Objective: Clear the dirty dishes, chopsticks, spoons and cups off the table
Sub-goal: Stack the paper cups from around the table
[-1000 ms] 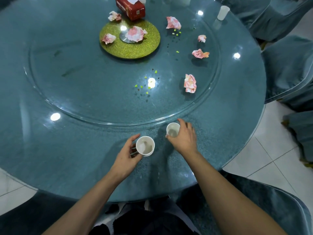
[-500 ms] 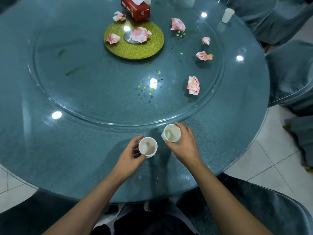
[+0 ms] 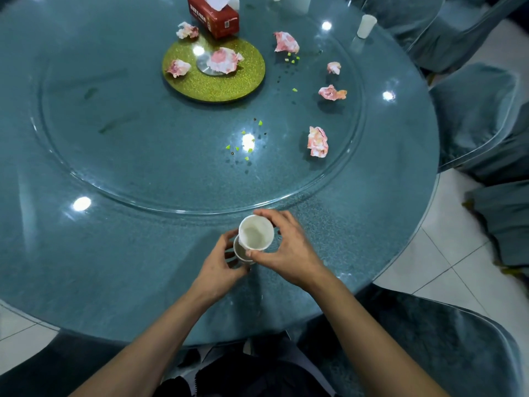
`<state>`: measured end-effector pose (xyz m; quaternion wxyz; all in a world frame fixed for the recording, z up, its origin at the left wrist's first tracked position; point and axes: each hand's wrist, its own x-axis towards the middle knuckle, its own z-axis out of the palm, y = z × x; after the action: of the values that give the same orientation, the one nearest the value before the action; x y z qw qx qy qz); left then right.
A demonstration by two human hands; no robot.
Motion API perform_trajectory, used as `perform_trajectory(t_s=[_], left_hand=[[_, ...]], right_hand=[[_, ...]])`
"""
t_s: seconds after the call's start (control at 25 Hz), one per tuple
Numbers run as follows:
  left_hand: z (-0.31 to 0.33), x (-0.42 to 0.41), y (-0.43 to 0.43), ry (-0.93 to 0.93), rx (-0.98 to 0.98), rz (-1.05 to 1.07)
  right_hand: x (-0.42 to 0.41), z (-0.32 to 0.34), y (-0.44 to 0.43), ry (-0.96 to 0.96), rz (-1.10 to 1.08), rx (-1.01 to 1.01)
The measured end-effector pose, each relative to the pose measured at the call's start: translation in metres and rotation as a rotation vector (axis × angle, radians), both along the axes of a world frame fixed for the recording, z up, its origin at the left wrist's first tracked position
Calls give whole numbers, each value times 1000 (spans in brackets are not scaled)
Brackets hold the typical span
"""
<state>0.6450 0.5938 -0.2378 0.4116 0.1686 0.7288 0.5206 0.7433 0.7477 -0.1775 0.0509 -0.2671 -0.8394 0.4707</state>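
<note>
White cups, two, over the near edge of the blue glass bench (image 3: 114, 267), dead ahead of the body. Left hand (image 3: 217, 263) curls round the lower cup (image 3: 240, 255), mouth up, mostly hidden. Upper cup (image 3: 255, 232) overlaps it from just above, its mouth tipped toward the camera and its base aimed down at the lower one. Right hand (image 3: 289, 253) pinches it between thumb and fingers. Seated or only hovering: cannot tell. Judgement: nesting runs down the cups' shared upright axis, so the upper cup wants righting first. Third cup (image 3: 365, 25) stands far right, well apart, on the right hand's side.
</note>
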Motion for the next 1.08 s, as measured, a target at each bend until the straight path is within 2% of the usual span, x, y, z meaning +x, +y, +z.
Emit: perform_trajectory(t_s=[0.16, 0.28, 0.52, 0.6, 0.76, 1.08], left_hand=[[-1, -4, -4, 14, 15, -8], [-3, -7, -7, -17, 24, -13], [-3, -12, -8, -57, 6, -1], [-5, -15, -7, -59, 4, 6], [-1, -17, -7, -48, 18, -50], [12, -13, 3, -21, 43, -168]], right_hand=[[-3, -7, -5, -112, 63, 79], [-1, -16, -6, -146, 74, 59], [5, -50, -7, -194, -273, -315], [7, -60, -11, -240, -294, -374], [7, -68, -26, -123, -372, -486], [14, -62, -41, 44, -508, -467]])
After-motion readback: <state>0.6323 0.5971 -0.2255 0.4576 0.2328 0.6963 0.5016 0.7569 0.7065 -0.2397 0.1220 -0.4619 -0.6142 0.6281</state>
